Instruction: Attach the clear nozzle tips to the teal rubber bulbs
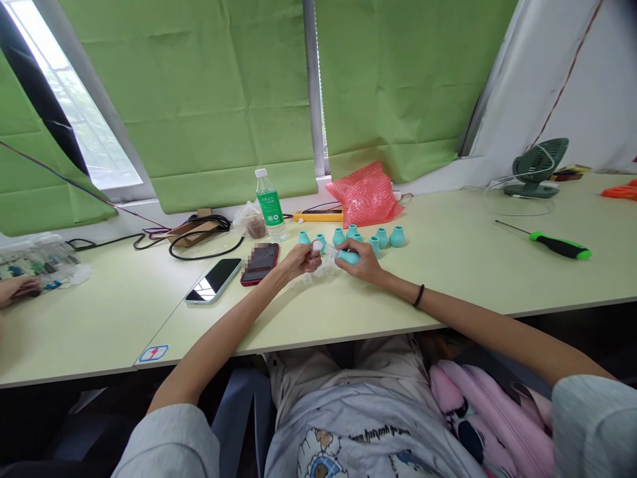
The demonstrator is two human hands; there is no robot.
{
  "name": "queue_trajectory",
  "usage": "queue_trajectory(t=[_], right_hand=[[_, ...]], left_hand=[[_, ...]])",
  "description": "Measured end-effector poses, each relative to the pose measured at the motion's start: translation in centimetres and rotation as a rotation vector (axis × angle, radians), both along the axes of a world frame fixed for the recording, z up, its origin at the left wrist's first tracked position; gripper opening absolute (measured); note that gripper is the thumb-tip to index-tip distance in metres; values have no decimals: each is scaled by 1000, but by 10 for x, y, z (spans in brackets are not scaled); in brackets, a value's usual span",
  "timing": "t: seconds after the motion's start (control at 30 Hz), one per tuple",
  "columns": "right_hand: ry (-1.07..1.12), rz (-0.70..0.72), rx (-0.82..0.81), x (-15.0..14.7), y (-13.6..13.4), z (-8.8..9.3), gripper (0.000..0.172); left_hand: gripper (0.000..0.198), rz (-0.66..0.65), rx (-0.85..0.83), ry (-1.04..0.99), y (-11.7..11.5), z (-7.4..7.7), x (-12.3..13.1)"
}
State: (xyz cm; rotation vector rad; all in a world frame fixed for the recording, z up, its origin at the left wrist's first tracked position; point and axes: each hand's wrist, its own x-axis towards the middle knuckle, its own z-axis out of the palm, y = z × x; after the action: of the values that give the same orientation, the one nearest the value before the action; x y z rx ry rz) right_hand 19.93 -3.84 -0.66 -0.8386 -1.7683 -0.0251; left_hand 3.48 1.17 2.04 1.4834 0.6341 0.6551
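Note:
My left hand point(300, 261) is closed on a small whitish translucent cap point(317, 246), held up between thumb and fingers. Close beside it, my right hand point(365, 264) grips a teal bulb-shaped piece point(348, 257) with a clear tube point(330, 250) sticking out toward the cap. A small gap seems to lie between tube and cap. Under and between the hands lie several clear plastic pieces point(326, 267), partly hidden. Just behind stand several teal bulb-shaped pieces point(397, 236) with open necks upward.
Two phones point(213, 280) lie left of my hands. Behind them stand a water bottle point(271, 206) and a coiled black cable point(209, 229). Pink bubble wrap point(365, 196) lies at the back. To the right are a screwdriver point(557, 244) and a fan point(540, 166). Another person's hand point(17, 290) shows at far left.

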Motion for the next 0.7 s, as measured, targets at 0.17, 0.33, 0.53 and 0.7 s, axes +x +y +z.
queue_trajectory(t=[0.17, 0.33, 0.53, 0.7], right_hand=[[47, 0, -71, 1, 3, -1, 15], [87, 26, -142, 2, 9, -2, 18], [-5, 104, -245, 0, 7, -3, 22], [-33, 81, -245, -2, 3, -1, 23]], left_hand=[[41, 291, 479, 119, -5, 0, 2], [36, 536, 952, 436, -3, -4, 0], [18, 371, 1071, 564, 3, -13, -2], [27, 430, 1096, 448, -6, -6, -1]])
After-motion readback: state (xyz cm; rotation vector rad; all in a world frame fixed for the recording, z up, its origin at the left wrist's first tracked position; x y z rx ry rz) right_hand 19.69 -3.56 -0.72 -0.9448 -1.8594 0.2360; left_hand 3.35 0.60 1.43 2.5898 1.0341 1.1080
